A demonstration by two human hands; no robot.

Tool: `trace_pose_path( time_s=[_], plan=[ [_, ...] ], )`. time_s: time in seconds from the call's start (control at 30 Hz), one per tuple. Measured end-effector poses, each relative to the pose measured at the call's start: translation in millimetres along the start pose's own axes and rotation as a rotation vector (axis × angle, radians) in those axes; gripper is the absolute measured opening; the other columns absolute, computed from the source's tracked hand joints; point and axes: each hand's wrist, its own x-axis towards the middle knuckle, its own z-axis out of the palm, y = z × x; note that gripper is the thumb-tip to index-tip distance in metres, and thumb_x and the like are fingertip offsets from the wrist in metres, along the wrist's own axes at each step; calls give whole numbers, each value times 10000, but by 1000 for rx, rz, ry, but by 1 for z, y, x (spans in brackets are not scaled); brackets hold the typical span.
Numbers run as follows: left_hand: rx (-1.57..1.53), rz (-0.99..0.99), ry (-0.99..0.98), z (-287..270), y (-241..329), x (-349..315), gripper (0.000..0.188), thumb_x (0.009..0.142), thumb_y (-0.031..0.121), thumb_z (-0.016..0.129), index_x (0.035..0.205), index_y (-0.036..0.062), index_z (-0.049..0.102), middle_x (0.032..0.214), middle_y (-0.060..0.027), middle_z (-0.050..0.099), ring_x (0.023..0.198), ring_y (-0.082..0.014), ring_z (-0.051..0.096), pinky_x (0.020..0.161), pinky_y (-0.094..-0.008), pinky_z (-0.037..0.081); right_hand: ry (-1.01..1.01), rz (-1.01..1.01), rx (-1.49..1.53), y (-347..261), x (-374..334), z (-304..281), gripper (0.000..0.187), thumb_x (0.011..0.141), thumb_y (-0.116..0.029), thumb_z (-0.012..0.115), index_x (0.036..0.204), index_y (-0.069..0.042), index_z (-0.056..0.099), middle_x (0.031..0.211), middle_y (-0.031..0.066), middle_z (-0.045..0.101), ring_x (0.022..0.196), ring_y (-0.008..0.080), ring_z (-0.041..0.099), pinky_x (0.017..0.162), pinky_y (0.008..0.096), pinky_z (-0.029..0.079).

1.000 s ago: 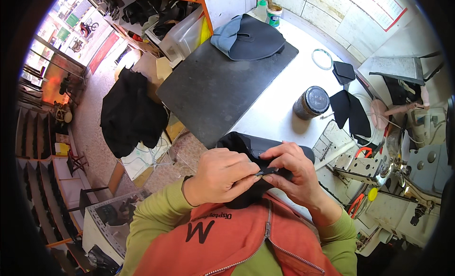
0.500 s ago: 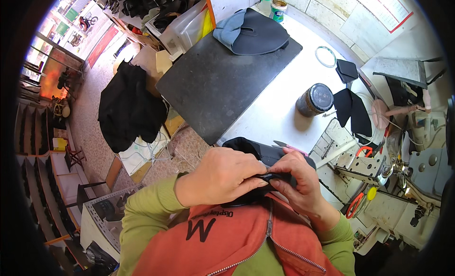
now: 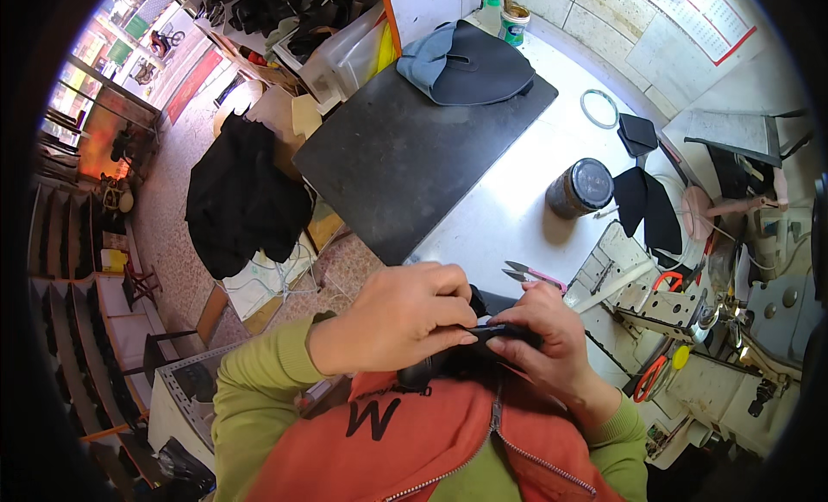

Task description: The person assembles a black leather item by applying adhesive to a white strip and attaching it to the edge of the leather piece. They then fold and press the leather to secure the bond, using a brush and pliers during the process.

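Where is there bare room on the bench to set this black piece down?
The dark mat is bare below the caps. The white tabletop is free between mat, jar and scissors. It is crowded right of the jar, around the sewing machine.

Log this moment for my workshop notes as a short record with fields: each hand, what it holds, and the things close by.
left hand: grips a black piece of material, fingers curled over its top edge
right hand: pinches the same piece from the other side
scissors: on the white table, just beyond the hands
dark jar: upright on the table
black mat: flat, further back
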Motion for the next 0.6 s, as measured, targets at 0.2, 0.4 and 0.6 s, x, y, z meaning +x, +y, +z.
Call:
trace_pose_path(
  time_s=[0.2,0.4,0.6],
  plan=[
    [-452,-172,-268,2,-19,12,170,795,179,721,810,36,632,745,-51,558,693,-186,550,598,-303,408,35,-22,-36,6,8,-4,143,718,-102,718,826,-66,632,709,48,492,727,229,466,727,337,340],
    [-243,-220,-278,11,-1,31,148,801,144,708,809,19,629,665,-55,563,570,-156,513,539,-276,396,73,44,-118,13,-4,-13,156,736,-115,706,857,-63,622,742,64,517,760,251,486,751,357,352],
    [-517,-373,-40,29,-5,34,134,799,77,713,771,-17,621,644,7,548,602,-33,467,527,-213,374,855,-333,-224,-43,-46,-59,328,813,-326,607,974,-41,581,844,81,563,816,250,536,883,387,407]
  ],
)
